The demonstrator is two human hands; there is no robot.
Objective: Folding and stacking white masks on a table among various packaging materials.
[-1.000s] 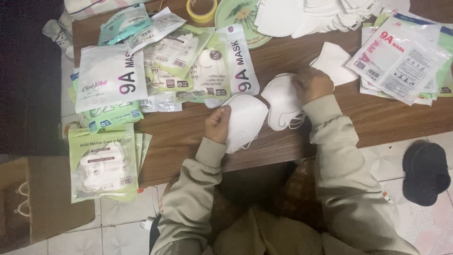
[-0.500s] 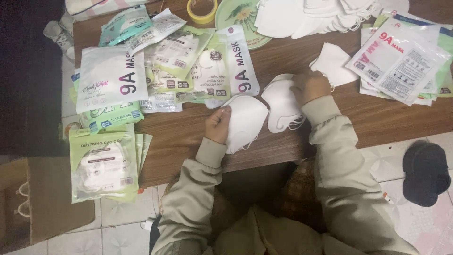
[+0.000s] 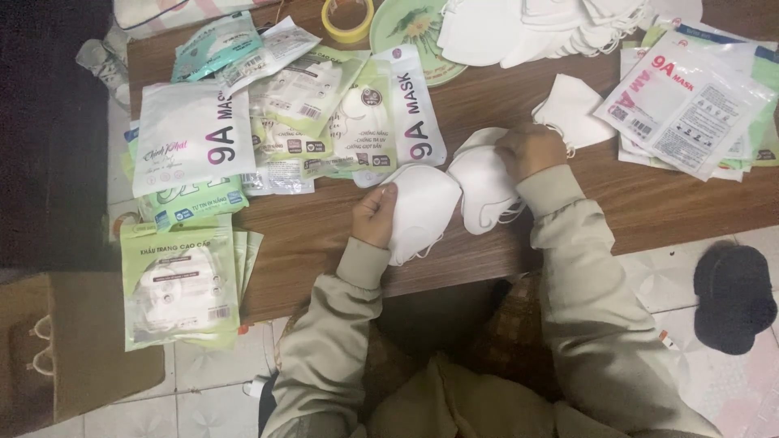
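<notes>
My left hand grips the left edge of a folded white face mask lying near the front edge of the brown wooden table. My right hand is closed on the top of a second white mask that sits just right of the first, the two masks touching. A third folded white mask lies flat beyond my right hand.
Several mask packets cover the table's left half, some hanging over the front edge. More packets lie at the right. A heap of loose white masks, a green plate and a yellow tape roll sit at the back. A dark hat lies on the floor.
</notes>
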